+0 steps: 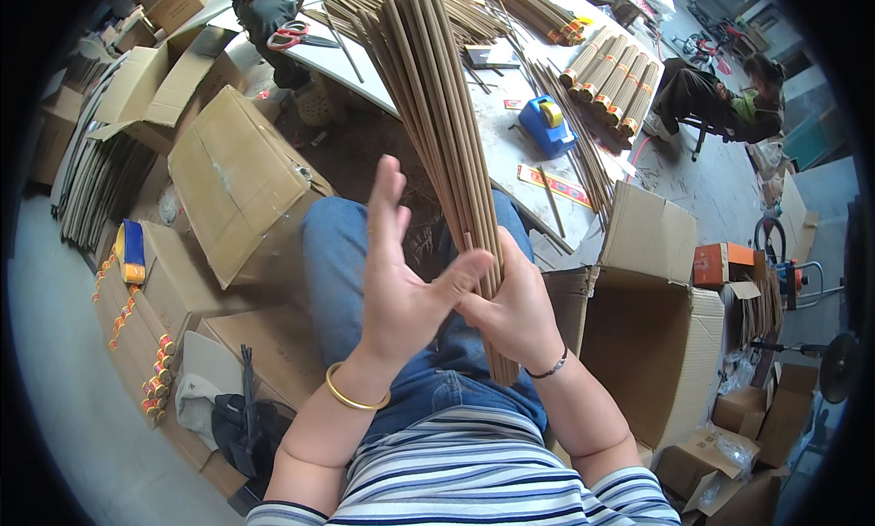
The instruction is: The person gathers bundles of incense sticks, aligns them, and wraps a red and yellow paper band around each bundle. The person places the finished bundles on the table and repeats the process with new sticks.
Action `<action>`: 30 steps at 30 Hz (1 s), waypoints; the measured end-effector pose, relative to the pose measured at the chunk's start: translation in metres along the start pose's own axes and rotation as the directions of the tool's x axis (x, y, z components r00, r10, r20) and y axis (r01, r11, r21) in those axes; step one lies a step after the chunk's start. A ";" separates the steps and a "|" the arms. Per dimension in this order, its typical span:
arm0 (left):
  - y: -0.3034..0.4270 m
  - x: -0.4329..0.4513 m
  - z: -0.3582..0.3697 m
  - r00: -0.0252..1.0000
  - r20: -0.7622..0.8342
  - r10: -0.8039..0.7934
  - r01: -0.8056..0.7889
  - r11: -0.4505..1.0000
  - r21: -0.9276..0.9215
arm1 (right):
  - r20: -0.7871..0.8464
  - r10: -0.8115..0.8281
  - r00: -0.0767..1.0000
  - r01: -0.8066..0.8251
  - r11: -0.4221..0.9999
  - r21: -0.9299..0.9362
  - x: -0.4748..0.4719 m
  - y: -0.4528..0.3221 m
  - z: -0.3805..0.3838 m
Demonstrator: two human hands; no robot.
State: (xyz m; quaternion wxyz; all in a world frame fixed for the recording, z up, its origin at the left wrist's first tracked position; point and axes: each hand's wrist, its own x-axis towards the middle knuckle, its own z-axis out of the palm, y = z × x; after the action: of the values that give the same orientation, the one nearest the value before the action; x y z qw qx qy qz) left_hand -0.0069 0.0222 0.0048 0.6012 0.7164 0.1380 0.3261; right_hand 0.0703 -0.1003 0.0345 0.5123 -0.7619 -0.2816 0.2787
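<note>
A thick bundle of brown incense sticks (pixel 444 116) slants up from above my lap, its far end fanned out over the table edge. My right hand (pixel 516 300) grips it near the lower end. My left hand (pixel 407 273) is spread beside the bundle, fingers raised and apart, the thumb reaching over the sticks; whether the thumb touches them I cannot tell. On the white table (pixel 502 122) behind lie loose incense sticks (pixel 472 13), a blue tape dispenser (pixel 549 126) with yellow tape, a printed paper strip (pixel 555 184) and red-handled scissors (pixel 301 37).
Wrapped incense bundles (pixel 612 81) lie at the table's far right. An open cardboard box (pixel 636 348) stands at my right, a closed carton (pixel 239 184) at my left. More wrapped bundles (pixel 137 334) rest on boxes at far left. One person (pixel 745 102) sits beyond the table; another person's leg (pixel 273 34) shows.
</note>
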 end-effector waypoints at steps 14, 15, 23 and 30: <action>0.015 -0.002 0.010 0.991 0.039 -0.131 0.135 0.984 -0.120 | 0.048 0.034 0.998 -0.047 0.952 0.302 0.000 0.010 -0.004; 0.017 0.000 0.009 0.984 0.042 -0.172 0.176 0.968 -0.177 | 0.042 0.008 0.999 -0.021 0.950 0.313 0.001 0.010 -0.003; 0.015 0.032 -0.056 0.975 -0.204 0.092 -0.050 0.979 0.199 | 0.211 0.100 0.972 -0.196 0.841 0.504 -0.001 0.009 -0.025; 0.028 0.070 0.011 0.932 0.217 -0.289 0.348 0.553 -0.757 | 0.404 0.045 0.913 -0.268 0.815 0.514 -0.003 0.002 -0.016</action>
State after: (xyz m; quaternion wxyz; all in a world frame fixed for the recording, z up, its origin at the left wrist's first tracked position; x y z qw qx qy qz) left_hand 0.0474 0.0481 0.0518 0.9058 0.3545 0.0882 0.2145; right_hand 0.0799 -0.1125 0.0382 0.6239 -0.5321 -0.2151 0.5304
